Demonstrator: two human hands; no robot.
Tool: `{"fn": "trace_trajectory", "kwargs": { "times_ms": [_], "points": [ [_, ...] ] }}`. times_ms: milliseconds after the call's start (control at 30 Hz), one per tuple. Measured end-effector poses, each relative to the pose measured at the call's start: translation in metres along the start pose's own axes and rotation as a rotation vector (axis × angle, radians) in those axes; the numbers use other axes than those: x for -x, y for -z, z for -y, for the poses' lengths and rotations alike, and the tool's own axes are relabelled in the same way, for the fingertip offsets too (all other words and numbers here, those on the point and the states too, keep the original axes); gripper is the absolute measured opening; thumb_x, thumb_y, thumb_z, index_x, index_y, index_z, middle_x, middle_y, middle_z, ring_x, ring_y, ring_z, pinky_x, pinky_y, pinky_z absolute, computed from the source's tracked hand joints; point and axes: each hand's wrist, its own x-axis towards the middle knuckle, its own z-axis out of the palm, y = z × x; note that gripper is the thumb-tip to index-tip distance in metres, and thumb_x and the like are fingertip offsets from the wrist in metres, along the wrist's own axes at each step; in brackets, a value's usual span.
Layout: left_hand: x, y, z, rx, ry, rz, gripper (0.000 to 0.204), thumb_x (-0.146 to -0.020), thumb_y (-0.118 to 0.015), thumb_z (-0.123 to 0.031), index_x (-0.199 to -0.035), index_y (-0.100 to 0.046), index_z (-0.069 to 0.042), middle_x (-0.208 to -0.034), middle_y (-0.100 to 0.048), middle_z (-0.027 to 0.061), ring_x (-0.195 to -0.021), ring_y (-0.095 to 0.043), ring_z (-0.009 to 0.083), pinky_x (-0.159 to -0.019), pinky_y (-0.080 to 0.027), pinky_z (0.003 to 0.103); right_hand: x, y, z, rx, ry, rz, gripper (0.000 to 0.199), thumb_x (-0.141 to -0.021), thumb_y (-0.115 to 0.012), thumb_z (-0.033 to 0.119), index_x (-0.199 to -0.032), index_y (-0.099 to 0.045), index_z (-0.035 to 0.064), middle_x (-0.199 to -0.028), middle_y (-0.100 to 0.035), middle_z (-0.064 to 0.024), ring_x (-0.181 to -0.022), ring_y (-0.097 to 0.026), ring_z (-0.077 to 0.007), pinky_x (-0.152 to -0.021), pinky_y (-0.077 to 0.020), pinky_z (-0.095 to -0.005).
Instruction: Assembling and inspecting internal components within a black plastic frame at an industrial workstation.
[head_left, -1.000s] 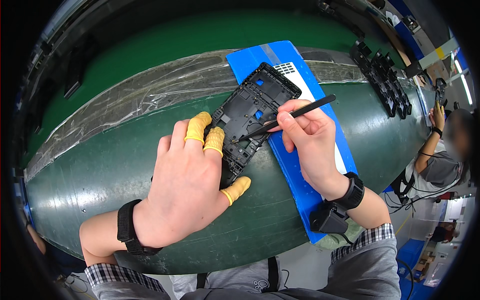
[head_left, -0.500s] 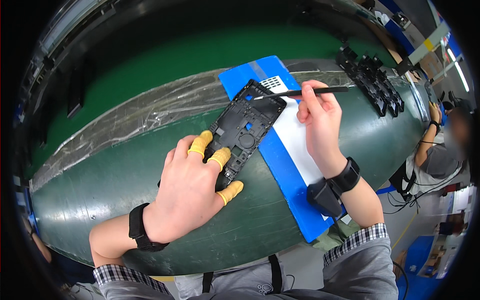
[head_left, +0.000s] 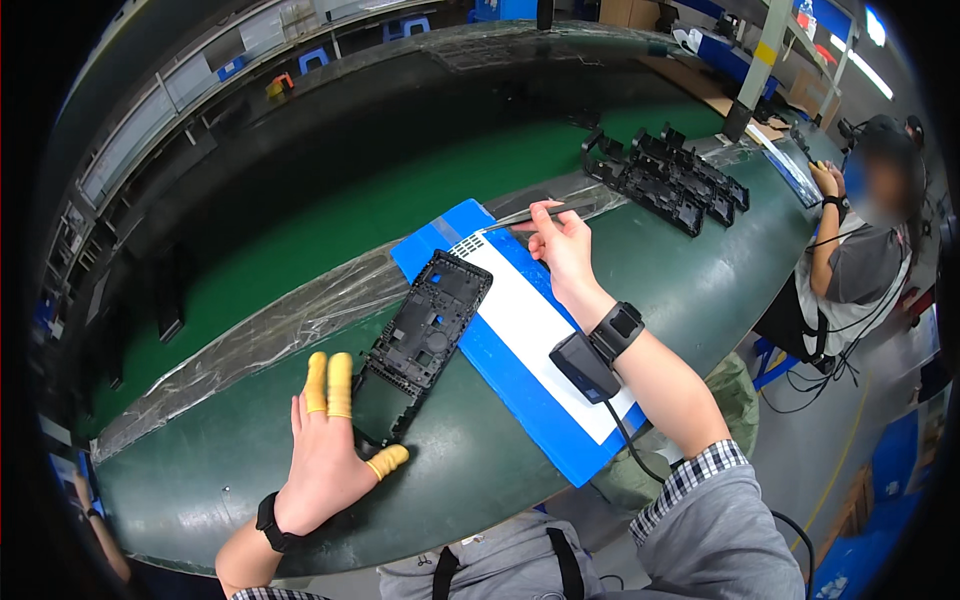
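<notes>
Black plastic frame flat on green bench mat – top end overlapping blue-and-white sheet.
Left hand open, palm down, yellow finger cots touching frame's lower end. Right hand closed round thin black tool – held past sheet's far edge, well apart from frame. More black frames stacked far right.

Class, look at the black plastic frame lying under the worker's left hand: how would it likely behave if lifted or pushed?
The black plastic frame looks thin and full of cut-outs, so probably light and slightly flexible. It lies flat, so it would likely slide, not roll. The left hand steadies its near end with fingertip covers.
</notes>
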Motion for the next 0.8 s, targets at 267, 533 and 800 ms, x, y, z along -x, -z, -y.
{"fn": "trace_trajectory", "kwargs": {
  "times_ms": [267, 533, 800],
  "points": [
    [0.005, 0.044, 0.037, 0.528, 0.005, -0.711, 0.101, -0.052, -0.066, -0.046, -0.126, -0.008, -0.008, -0.125, -0.023, 0.0113, -0.114, -0.024, 0.0216, -0.092, -0.02, 0.038, -0.001, -0.006, 0.0, 0.081, 0.002, -0.001, 0.011, -0.076, -0.051, 0.012, -0.081, -0.048, 0.0027, -0.06, -0.056, -0.0067, -0.042, -0.043, -0.0058, -0.038, -0.0333, -0.0183],
    [-0.032, 0.104, 0.056, 0.111, 0.142, -0.28, 0.097, -0.051, -0.071, -0.016, -0.126, -0.01, -0.009, -0.112, -0.038, 0.0214, -0.105, -0.038, 0.0278, -0.086, -0.031, 0.034, -0.003, 0.002, -0.002, 0.188, 0.085, -0.087, 0.01, -0.078, -0.05, 0.012, -0.082, -0.048, 0.0034, -0.062, -0.056, -0.0066, -0.043, -0.042, -0.0044, -0.038, -0.0325, -0.0174],
    [-0.034, 0.025, 0.081, 0.06, 0.191, 0.027, 0.106, -0.052, -0.073, -0.03, -0.122, -0.001, 0.004, -0.124, -0.013, 0.0283, -0.117, -0.015, 0.034, -0.094, -0.021, 0.033, -0.003, -0.002, -0.007, 0.21, 0.057, -0.063, 0.007, -0.076, -0.05, 0.008, -0.08, -0.049, 0.0023, -0.059, -0.056, -0.0068, -0.04, -0.043, -0.0052, -0.036, -0.0325, -0.0179]
  ]
}}
